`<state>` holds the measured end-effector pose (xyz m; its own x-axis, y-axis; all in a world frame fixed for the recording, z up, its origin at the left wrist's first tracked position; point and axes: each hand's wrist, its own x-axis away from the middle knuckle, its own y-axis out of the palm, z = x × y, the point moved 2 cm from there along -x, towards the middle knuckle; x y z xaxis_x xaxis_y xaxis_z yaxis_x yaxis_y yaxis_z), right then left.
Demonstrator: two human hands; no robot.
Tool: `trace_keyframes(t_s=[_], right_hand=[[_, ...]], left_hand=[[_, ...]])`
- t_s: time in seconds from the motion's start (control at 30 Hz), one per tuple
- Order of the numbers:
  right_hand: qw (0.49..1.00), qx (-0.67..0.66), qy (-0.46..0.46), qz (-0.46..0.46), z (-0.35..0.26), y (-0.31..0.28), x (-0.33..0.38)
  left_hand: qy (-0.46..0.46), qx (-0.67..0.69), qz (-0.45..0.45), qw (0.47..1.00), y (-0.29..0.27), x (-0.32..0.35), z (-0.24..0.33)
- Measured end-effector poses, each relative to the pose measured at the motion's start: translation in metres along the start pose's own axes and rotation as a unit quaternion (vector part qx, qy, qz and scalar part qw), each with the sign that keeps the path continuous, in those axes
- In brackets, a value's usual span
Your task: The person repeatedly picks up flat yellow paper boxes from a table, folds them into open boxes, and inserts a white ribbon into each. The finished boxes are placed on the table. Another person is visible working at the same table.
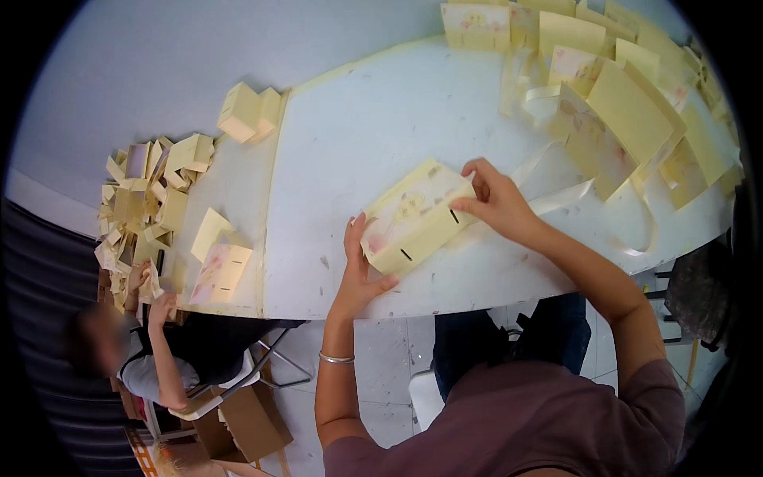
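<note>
Here, a yellow box in the grasp of left fingers and right fingers

A hand could pass over the white tabletop far and left of the cream box, while piled cream packaging and a trailing ribbon obstruct the right.

Place was prob. a small packaging workshop: long scuffed white worktable, lots of near-identical cream cartons heaped at left & ribboned floral ones far right, i.e. batch qty.; a floral carton was in work at the near edge, co-worker sat left, brown cardbd. box stood on tiled floor near left
</note>
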<state>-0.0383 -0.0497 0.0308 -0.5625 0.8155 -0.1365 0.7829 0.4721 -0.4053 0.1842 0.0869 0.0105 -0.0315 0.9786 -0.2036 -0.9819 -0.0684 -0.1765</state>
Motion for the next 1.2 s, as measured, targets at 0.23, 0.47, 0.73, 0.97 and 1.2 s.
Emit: trace_keyframes(t_s=[0.23, 0.47, 0.73, 0.97, 1.2], right_hand=[[0.978, 0.175, -0.087, -0.073, -0.011, -0.01, -0.014], [0.879, 0.428, -0.031, -0.21, -0.055, 0.048, -0.039], [0.85, 0.464, -0.009, -0.251, -0.069, 0.074, -0.062], [0.935, -0.149, 0.234, -0.221, -0.067, -0.025, -0.068], [0.851, -0.492, 0.178, -0.052, 0.007, -0.031, 0.015]], left_hand=[[0.045, -0.42, 0.152, 0.894, 0.053, 0.022, 0.036], [-0.047, -0.181, 0.129, 0.974, 0.053, 0.005, 0.021], [-0.032, -0.171, 0.204, 0.963, 0.08, -0.003, -0.001], [-0.035, -0.275, 0.166, 0.946, 0.049, -0.018, -0.001], [-0.152, -0.609, -0.075, 0.775, 0.059, -0.081, 0.049]])
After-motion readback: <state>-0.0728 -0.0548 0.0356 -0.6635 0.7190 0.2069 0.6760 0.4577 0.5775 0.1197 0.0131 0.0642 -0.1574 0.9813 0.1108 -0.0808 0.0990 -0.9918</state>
